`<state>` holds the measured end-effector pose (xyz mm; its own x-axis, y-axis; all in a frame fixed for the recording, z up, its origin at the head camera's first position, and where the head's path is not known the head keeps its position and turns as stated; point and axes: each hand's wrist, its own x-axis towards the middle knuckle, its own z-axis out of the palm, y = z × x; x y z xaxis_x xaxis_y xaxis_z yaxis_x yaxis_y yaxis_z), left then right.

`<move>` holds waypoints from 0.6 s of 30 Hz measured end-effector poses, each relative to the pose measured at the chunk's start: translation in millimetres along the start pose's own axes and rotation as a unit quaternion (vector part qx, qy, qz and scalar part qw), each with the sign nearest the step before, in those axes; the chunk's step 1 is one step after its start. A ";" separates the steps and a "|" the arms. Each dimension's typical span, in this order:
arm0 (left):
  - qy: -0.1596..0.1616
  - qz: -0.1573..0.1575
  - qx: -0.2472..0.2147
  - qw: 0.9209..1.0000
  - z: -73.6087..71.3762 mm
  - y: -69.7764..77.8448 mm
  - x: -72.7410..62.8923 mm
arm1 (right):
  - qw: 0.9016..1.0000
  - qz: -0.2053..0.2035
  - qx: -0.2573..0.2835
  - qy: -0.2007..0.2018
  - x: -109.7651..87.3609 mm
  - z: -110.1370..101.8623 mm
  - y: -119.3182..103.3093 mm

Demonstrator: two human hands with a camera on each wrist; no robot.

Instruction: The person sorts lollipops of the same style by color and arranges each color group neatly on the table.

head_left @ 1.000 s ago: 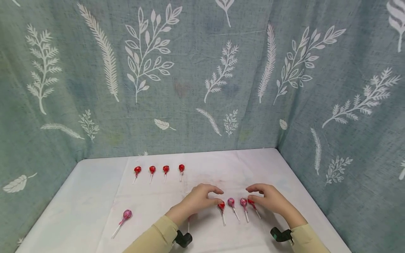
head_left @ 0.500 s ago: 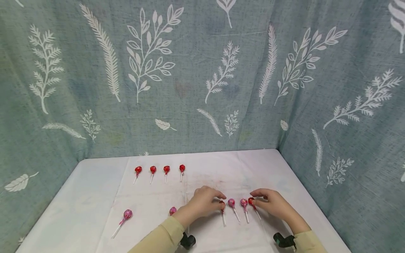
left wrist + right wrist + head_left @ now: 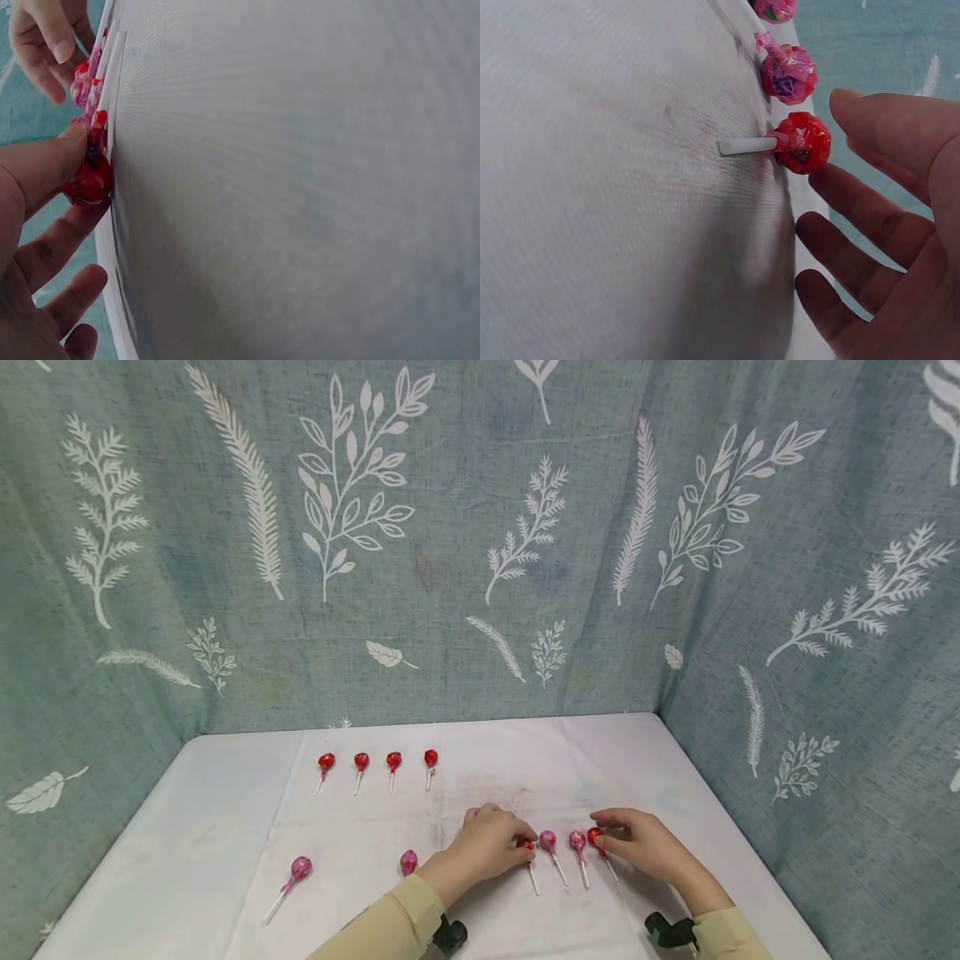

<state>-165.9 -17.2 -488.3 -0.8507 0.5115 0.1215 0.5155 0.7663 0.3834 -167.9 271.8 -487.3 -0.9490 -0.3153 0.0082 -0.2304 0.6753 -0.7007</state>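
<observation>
Left hand [image 3: 486, 845] pinches red lollipop [image 3: 90, 180]; right hand [image 3: 651, 847], spread, by outer lollipop [image 3: 799, 144] at 3 o'clock
Probably light, stiff, slick; grip wrapped head [image 3: 810, 142]

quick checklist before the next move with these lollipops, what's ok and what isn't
1. Left hand has the left-end red lollipop: ok, pinched.
2. Right hand grips the right-end red lollipop: not ok, its thumb stands apart from it.
3. Pink lollipops between them free of both hands: ok.
4. Far row of four red lollipops clear of both hands: ok.
5. Pink lollipop near the left sleeve clear of the left arm: cannot tell, its stick is hidden.
</observation>
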 end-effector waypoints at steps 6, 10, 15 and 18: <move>0.001 -0.021 0.005 1.000 1.0 0.3 0.3 | 1.000 0.005 -0.026 -0.001 1.9 3.1 -0.8; 0.006 -0.036 0.010 0.999 0.3 0.8 0.3 | 0.999 0.007 -0.050 0.000 2.3 4.5 -1.3; 0.005 -0.038 0.006 0.999 -1.6 2.0 -0.2 | 0.997 0.005 -0.075 0.003 2.4 5.7 -1.0; 0.006 -0.037 0.003 0.999 -1.4 2.5 0.0 | 0.997 0.003 -0.078 0.004 2.8 6.6 0.1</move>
<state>-164.8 -15.9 -486.0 -0.8877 0.4488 0.1034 0.4516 0.8043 0.3863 -169.2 266.6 -492.1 -0.9518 -0.3067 0.0102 -0.2551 0.7725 -0.5815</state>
